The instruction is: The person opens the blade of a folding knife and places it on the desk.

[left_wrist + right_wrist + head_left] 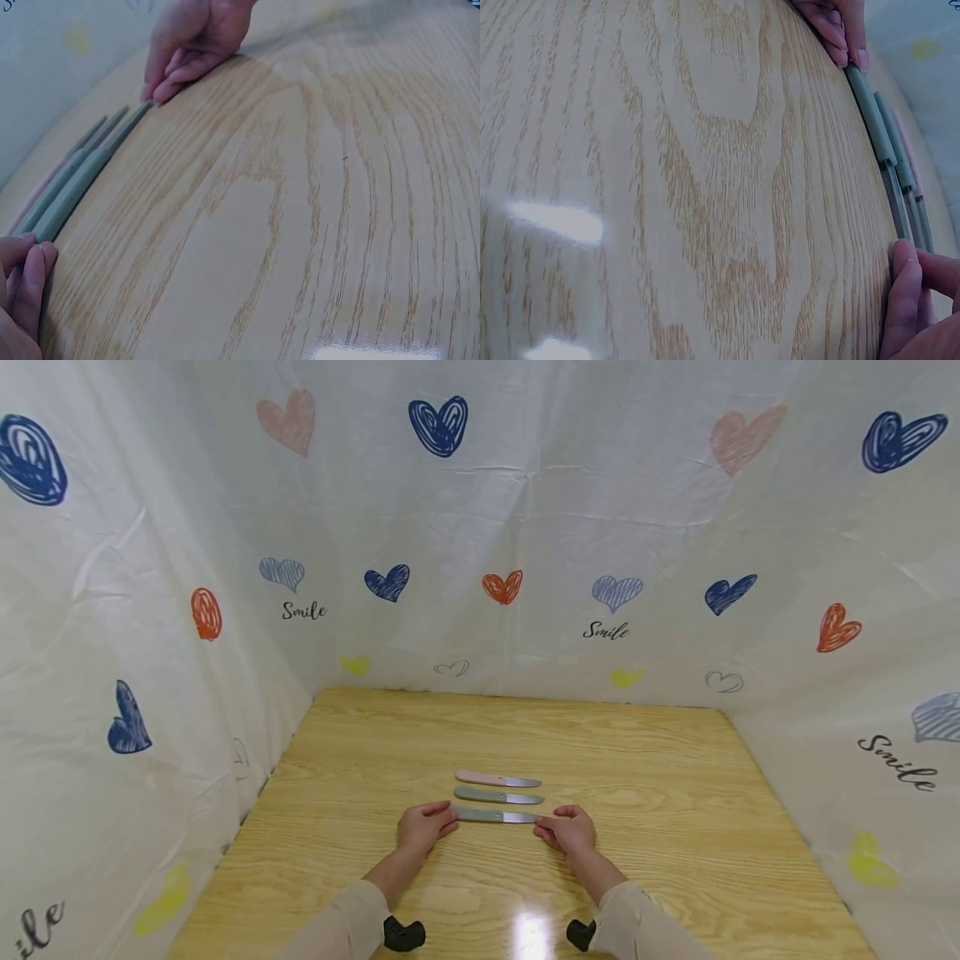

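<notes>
Three small knives lie side by side, handles to the left and blades to the right. The farthest has a pink handle [477, 777]; the middle knife [480, 795] and the nearest knife [480, 815] have grey-green handles. My left hand [422, 828] pinches the handle end of the nearest knife between thumb and fingers. At its other end, my right hand [570, 832] pinches the blade tip. In the left wrist view the nearest green knife [71, 193] runs between both hands. The right wrist view shows its handle [870, 116] and narrow blade, with the tip hidden by my right fingers [904, 255].
The wooden table [645, 760] extends around the knives. White cloth [525, 510] printed with hearts and the word "Smile" hangs behind the table and along both sides. A black device [403, 935] sits by the left wrist, another [581, 935] by the right.
</notes>
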{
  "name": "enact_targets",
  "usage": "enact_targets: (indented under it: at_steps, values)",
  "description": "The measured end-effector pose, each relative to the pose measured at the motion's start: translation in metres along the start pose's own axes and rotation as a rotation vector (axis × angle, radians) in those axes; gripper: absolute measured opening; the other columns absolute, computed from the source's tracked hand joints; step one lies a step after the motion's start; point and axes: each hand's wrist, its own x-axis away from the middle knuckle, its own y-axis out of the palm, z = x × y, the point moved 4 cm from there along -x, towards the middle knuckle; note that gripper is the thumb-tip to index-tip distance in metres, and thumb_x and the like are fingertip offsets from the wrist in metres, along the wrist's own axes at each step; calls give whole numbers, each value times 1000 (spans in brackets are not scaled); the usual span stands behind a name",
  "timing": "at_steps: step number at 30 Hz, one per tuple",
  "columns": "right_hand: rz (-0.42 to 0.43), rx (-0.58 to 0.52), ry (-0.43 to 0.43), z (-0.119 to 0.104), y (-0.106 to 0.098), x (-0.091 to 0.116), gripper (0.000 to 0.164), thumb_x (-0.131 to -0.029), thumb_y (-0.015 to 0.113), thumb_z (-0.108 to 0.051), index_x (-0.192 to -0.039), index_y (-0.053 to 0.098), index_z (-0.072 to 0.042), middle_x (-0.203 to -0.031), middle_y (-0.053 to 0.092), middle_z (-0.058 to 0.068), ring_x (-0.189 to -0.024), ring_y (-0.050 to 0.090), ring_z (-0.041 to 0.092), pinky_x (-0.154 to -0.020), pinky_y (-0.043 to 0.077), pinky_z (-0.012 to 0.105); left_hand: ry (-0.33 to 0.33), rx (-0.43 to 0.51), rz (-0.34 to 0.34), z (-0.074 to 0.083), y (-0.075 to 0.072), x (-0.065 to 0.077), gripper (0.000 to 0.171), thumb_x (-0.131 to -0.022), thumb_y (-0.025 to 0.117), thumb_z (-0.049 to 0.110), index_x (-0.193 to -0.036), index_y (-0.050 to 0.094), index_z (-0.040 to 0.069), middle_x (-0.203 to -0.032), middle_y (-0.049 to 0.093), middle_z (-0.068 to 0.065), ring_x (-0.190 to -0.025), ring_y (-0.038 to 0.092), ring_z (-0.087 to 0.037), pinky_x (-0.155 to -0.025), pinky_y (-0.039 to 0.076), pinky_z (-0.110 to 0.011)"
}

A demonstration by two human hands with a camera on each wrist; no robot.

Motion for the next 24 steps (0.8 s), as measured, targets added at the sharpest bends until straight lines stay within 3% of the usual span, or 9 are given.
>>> enact_targets:
  at_steps: [7, 19, 24]
  values:
    - [-19, -5, -11, 4, -2, -2, 39, -82, 71, 5, -111, 43, 6, -67, 71, 7, -58, 70, 12, -51, 53, 17, 1, -25, -15, 1, 0, 3, 44, -85, 71, 2, -125, 59, -10, -119, 63, -31, -79, 73, -17, -71, 59, -25]
    - [-38, -6, -11, 3, -1, -1, 40, -84, 69, 4, -114, 43, 6, -70, 72, 8, -61, 70, 13, -54, 54, 18, 21, -3, -10, -1, -2, 3, 41, -85, 70, 1, -123, 60, -11, -118, 63, -32, -79, 73, -18, -71, 59, -26]
    - [-50, -59, -31, 6, -9, -5, 39, -87, 70, -5, -115, 46, 7, -73, 69, 4, -61, 66, 11, -56, 54, 20, 29, -24, 32, -1, -9, 2, 40, -84, 73, 5, -120, 63, -10, -111, 68, -27, -75, 73, -16, -68, 59, -25]
